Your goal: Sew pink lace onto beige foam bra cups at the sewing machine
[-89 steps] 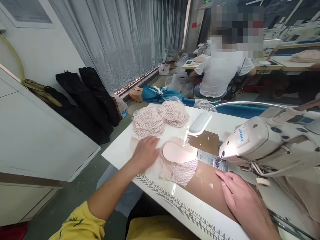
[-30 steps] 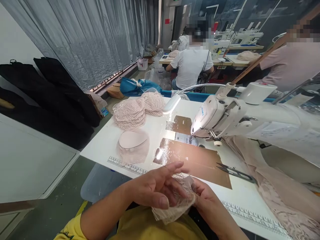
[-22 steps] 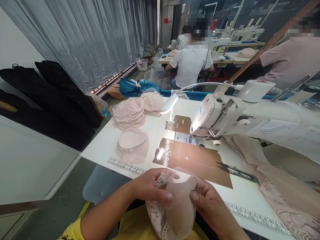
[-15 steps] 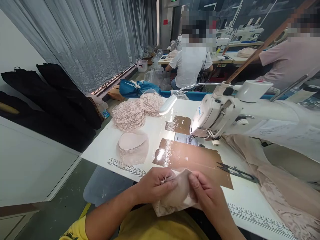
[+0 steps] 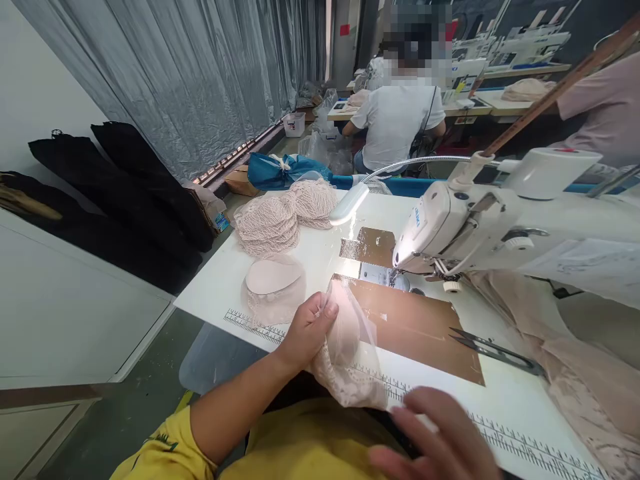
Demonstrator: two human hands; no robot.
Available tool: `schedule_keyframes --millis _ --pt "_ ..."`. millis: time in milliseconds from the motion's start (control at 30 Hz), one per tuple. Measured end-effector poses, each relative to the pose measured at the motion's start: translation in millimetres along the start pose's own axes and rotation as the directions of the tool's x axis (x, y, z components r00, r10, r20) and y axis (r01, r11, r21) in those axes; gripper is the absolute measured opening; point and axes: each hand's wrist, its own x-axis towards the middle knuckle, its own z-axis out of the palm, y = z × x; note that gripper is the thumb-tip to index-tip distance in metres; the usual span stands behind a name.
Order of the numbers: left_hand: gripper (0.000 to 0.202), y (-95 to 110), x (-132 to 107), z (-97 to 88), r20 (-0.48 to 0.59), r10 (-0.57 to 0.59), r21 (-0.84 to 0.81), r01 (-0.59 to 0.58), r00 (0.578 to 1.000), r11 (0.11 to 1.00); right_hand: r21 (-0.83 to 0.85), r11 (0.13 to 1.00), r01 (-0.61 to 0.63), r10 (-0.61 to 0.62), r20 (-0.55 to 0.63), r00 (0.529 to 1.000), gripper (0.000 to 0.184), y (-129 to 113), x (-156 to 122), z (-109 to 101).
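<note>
My left hand [image 5: 310, 330] is closed, pinching the upper edge of a beige lace-trimmed bra cup [image 5: 345, 333] at the table's front edge. Sheer mesh hangs from its right side, and the lace border droops below. Lower right, my right hand [image 5: 435, 437] is apart from the cup, blurred by motion. Its fingers are spread, with nothing visible between them. Another cup piece [image 5: 275, 277] with a pale pad on mesh lies flat to the left. Beyond my hands stands a white sewing machine [image 5: 435, 227], its needle area lit.
Stacked beige lace pieces [image 5: 267, 223] sit at the table's back left. Black thread snips [image 5: 495, 350] rest by the brown plate [image 5: 425, 327]. Beige fabric [image 5: 565, 367] spreads along the right. A lamp [image 5: 350, 203] reaches over the table. A co-worker [image 5: 400, 120] sits ahead.
My right hand has let go of the bra cup and moved down to the right. My left hand has raised the cup slightly, and its mesh now hangs loose. The view has shifted.
</note>
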Motion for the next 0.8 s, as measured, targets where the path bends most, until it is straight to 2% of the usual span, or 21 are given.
schedule_keyframes --millis 33,67,133,167,200,267,300,333,400,467,533,600,667,733,767,800 --pt "0.032 -2.7 1.9 3.0 -0.033 -0.001 -0.045 0.000 0.999 0.999 -0.062 0.979 0.193 -0.192 0.033 0.981 0.044 -6.2 0.0 13.9" --pt "0.030 -5.0 3.3 5.2 -0.067 0.002 -0.080 -0.007 0.998 0.997 -0.133 0.946 0.295 -0.292 0.047 0.955 0.042 -10.7 3.1 25.7" --pt "0.028 -8.3 4.6 6.0 -0.124 0.015 -0.098 -0.027 0.992 0.995 -0.231 0.928 0.290 -0.294 0.021 0.956 0.026 -15.1 16.2 40.1" --pt "0.030 -8.9 4.4 4.6 -0.141 0.030 -0.073 -0.041 0.990 0.997 -0.209 0.939 0.273 -0.276 0.016 0.961 0.024 -15.8 24.2 42.4" --pt "0.036 -8.9 3.9 2.2 -0.148 0.058 -0.019 -0.062 0.987 0.998 -0.144 0.960 0.238 -0.239 0.015 0.971 0.024 -16.1 31.8 42.0" --pt "0.056 -7.0 2.1 -4.5 -0.104 0.129 0.144 -0.114 0.986 0.983 0.093 0.989 0.112 -0.119 0.071 0.990 0.018 -16.3 43.5 35.9" --pt "0.060 -5.2 1.1 -8.1 -0.043 0.157 0.229 -0.143 0.987 0.963 0.226 0.974 -0.010 -0.020 0.130 0.991 0.015 -16.5 46.8 32.0" --pt "0.056 -3.0 0.1 -11.5 0.032 0.172 0.299 -0.174 0.985 0.938 0.337 0.926 -0.169 0.101 0.210 0.972 0.018 -16.5 48.6 28.5" --pt "0.039 2.7 -1.6 -17.3 0.180 0.161 0.357 -0.217 0.970 0.908 0.470 0.736 -0.486 0.329 0.379 0.865 0.032 -16.2 48.6 24.0" --pt "0.033 9.4 -3.4 -21.6 0.307 0.113 0.329 -0.217 0.945 0.919 0.535 0.513 -0.671 0.482 0.468 0.741 0.038 -15.4 46.9 22.3" --pt "0.037 15.7 -5.9 -24.9 0.444 0.078 0.269 -0.216 0.893 0.939 0.577 0.351 -0.737 0.570 0.492 0.657 0.039 -15.3 46.7 21.4" --pt "0.057 19.7 -8.6 -26.6 0.559 0.069 0.253 -0.249 0.827 0.935 0.594 0.275 -0.756 0.620 0.491 0.611 0.037 -16.4 49.2 19.9" --pt "0.063 20.2 -10.8 -26.2 0.572 0.087 0.298 -0.306 0.816 0.904 0.584 0.262 -0.768 0.638 0.492 0.592 0.036 -17.7 53.8 18.0" --pt "0.040 17.5 -11.9 -24.0 0.531 0.111 0.332 -0.326 0.840 0.885 0.568 0.292 -0.769 0.626 0.494 0.603 0.036 -16.9 58.4 16.7" --pt "0.027 15.7 -12.1 -22.8 0.513 0.125 0.319 -0.324 0.849 0.890 0.561 0.329 -0.760 0.613 0.485 0.624 0.037 -15.1 60.0 16.4" --pt "0.023 13.9 -12.1 -21.7 0.502 0.138 0.289 -0.316 0.854 0.904 0.548 0.385 -0.743 0.602 0.461 0.652 0.038 -12.4 60.8 16.3"
